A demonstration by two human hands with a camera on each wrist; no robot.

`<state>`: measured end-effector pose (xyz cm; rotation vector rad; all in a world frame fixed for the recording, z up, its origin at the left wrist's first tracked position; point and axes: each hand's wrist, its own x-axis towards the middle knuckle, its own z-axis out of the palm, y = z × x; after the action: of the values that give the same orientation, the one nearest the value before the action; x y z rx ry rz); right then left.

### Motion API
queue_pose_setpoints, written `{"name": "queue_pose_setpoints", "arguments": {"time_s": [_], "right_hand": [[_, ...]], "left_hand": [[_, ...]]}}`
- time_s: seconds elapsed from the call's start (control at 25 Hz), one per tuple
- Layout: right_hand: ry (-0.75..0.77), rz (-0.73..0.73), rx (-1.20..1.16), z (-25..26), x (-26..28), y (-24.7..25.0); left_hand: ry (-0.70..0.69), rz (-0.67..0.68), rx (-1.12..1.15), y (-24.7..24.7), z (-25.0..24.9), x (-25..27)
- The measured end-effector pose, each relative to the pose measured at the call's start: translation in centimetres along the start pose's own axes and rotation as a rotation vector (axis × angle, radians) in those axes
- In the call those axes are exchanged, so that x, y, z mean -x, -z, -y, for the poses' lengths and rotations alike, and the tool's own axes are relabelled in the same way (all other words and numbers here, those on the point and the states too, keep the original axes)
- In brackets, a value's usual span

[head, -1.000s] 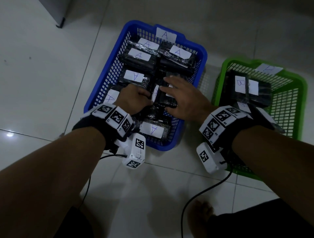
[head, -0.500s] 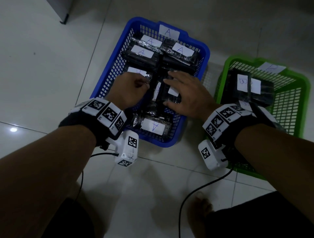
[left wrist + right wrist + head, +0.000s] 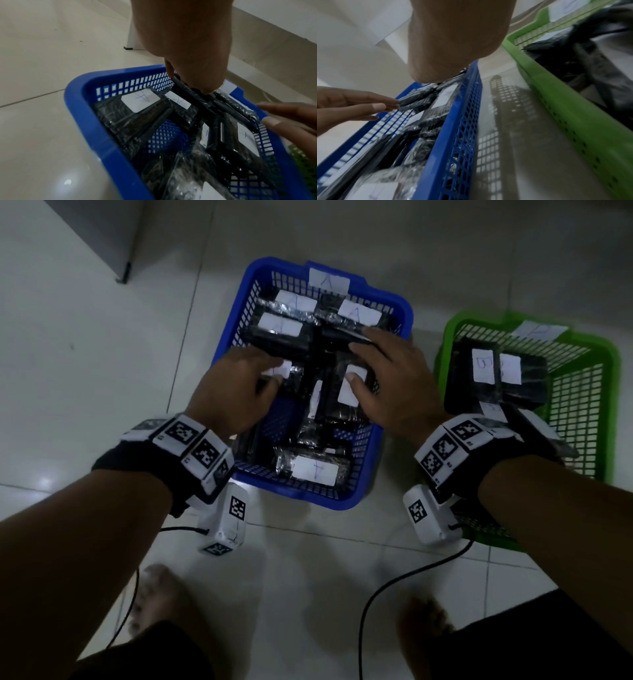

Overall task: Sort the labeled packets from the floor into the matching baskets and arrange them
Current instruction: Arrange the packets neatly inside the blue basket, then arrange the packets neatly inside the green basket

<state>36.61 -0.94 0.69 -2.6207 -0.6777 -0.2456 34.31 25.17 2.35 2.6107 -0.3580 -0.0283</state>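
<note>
The blue basket (image 3: 308,498) marked A holds several black wrapped packets with white A labels. Both hands are inside it. My left hand (image 3: 239,385) reaches with straight fingers against the end of a black packet (image 3: 284,345) in the far row. My right hand (image 3: 387,371) lies flat over the neighbouring packets, thumb on a white label (image 3: 349,392). In the right wrist view the left hand's fingers (image 3: 368,105) touch the packet's end (image 3: 414,100). To the right, the green basket (image 3: 611,405) holds B-labelled packets (image 3: 496,371).
A grey cabinet foot (image 3: 120,268) stands at the far left on the tiled floor. Two black cables (image 3: 394,587) trail from the wrist cameras. My bare feet (image 3: 157,594) are just below the baskets. A narrow strip of floor (image 3: 505,121) separates the baskets.
Both hands have moved from the middle of the blue basket toward its far row. The left hand's fingers, curled before, now reach out straight against a far packet.
</note>
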Motion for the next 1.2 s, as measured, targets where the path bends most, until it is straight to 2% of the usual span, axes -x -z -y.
{"name": "queue_pose_setpoints", "arguments": {"time_s": [0.16, 0.24, 0.36, 0.48, 0.56, 0.64, 0.72, 0.88, 1.0, 1.2], "right_hand": [[-0.175, -0.05, 0.053, -1.0, 0.2, 0.3], [-0.229, -0.117, 0.095, -1.6, 0.4, 0.9], [-0.386, -0.154, 0.138, -3.0, 0.7, 3.1], [-0.488, -0.205, 0.271, -3.9, 2.9, 6.1], [-0.497, -0.21, 0.28, -3.6, 3.4, 6.8], [-0.489, -0.169, 0.268, -2.4, 3.1, 6.2], [-0.483, -0.14, 0.214, -0.7, 1.2, 4.4], [-0.425, -0.153, 0.057, 3.1, -3.9, -0.3], [-0.395, -0.117, -0.001, 4.7, -6.0, -2.7], [-0.386, 0.024, -0.092, 6.7, -7.1, -4.9]], "left_hand": [[-0.093, 0.013, -0.036, -0.8, -1.0, -4.8], [-0.148, -0.025, -0.074, -1.5, -3.1, -7.9], [-0.242, -0.124, -0.092, -3.0, -7.1, -11.9], [-0.232, -0.121, -0.004, -5.5, -10.6, -12.8], [-0.224, -0.056, 0.039, -6.0, -11.2, -12.1], [-0.287, 0.006, 0.02, -5.5, -9.8, -11.5], [-0.343, 0.019, -0.044, -3.8, -6.4, -11.6], [-0.272, 0.023, -0.156, -0.5, 1.0, -11.7], [-0.274, 0.099, -0.212, 0.6, 3.5, -10.9], [-0.346, 0.089, -0.144, 1.5, 5.1, -9.9]]}}
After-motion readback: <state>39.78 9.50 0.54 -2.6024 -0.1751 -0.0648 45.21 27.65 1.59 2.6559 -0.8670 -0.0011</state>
